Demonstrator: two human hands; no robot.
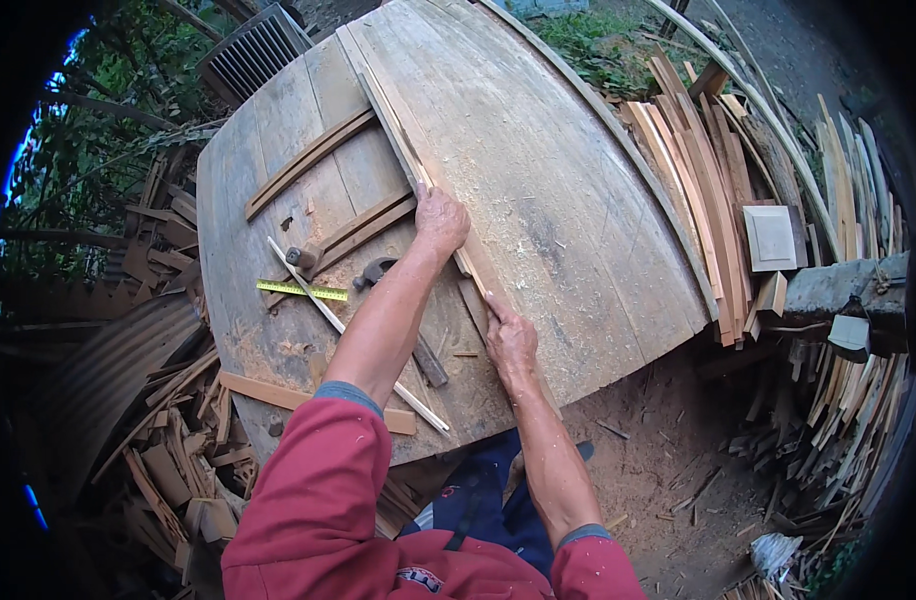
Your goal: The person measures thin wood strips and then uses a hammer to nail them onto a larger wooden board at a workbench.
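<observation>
A long narrow wooden strip (393,120) runs from the far edge of a wooden worktable down toward me. My left hand (443,218) is closed round its middle, thumb pointing along the wood. Nearer to me, my right hand (511,345) grips the same piece close to its near end, the thumb laid on top. Beneath my left forearm lies a claw hammer (376,272), its handle partly hidden by that arm. Left of it are a yellow measuring tape (306,290) and a thin pale stick (323,308). Grooved wooden pieces (313,163) rest beyond, touching or close to the strip.
The wide plank tabletop (578,240) is dusted with shavings. A short board (268,390) lies at its near left edge. Scrap wood (173,470) is heaped at left beside corrugated sheet metal (128,375). Stacked slats (698,190) stand along the right side.
</observation>
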